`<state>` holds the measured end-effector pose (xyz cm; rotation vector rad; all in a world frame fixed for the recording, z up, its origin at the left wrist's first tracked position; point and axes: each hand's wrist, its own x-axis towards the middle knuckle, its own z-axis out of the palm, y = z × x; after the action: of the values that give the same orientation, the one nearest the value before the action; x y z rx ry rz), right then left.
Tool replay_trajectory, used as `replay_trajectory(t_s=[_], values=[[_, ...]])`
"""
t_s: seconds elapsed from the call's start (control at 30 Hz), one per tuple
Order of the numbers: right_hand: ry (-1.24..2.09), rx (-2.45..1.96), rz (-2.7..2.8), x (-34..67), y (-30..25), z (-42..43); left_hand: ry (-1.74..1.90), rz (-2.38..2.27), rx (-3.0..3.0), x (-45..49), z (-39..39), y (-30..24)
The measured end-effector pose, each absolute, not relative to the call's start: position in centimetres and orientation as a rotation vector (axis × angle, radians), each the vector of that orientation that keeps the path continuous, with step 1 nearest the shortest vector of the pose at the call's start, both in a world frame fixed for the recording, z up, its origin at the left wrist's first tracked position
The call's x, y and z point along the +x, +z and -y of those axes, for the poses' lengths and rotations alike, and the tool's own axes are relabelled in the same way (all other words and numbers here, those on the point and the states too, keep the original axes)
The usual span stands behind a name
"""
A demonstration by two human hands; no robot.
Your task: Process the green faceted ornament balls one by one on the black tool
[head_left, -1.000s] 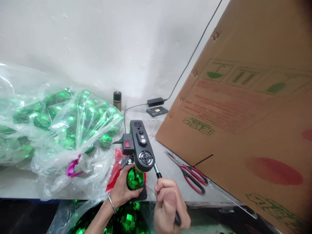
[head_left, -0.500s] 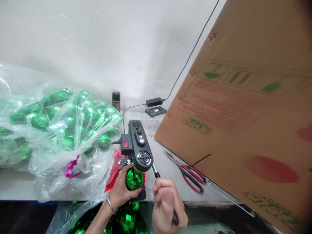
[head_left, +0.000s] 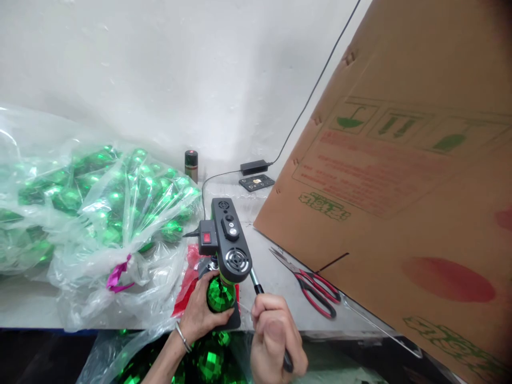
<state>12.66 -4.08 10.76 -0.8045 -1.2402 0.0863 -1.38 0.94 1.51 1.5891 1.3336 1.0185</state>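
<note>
A shiny green faceted ball (head_left: 221,295) is in my left hand (head_left: 200,312), whose fingers and thumb curl around it. The ball's top is pressed close under the front end of a black machine (head_left: 229,240), which has round vents and a red switch on a side box; the exact contact is hidden. My right hand (head_left: 277,336) is closed around the black grip of a lever handle (head_left: 257,285) at the machine's right. Under the machine lie a dark base plate (head_left: 233,320) and a red plastic sheet (head_left: 182,298).
Left stands a clear bag (head_left: 132,234) of green balls, tied with a purple ribbon (head_left: 119,276). More green balls (head_left: 210,362) lie below the table edge. Red-handled scissors (head_left: 316,293) and a big cardboard box (head_left: 380,234) are right. Behind are a spray can (head_left: 191,165), power adapter (head_left: 254,167) and phone (head_left: 256,183).
Almost nothing differs. The whole view has shifted very slightly; both hands, the ball and the lever keep their places relative to the machine.
</note>
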Motion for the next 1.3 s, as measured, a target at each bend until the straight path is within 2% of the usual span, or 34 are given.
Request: replay_trajectory(t_s=[1.3], values=[[0.032,-0.783,1.154,11.7,9.6,3.0,1.057,-1.303,1.592,-1.0,-1.4,0.5]])
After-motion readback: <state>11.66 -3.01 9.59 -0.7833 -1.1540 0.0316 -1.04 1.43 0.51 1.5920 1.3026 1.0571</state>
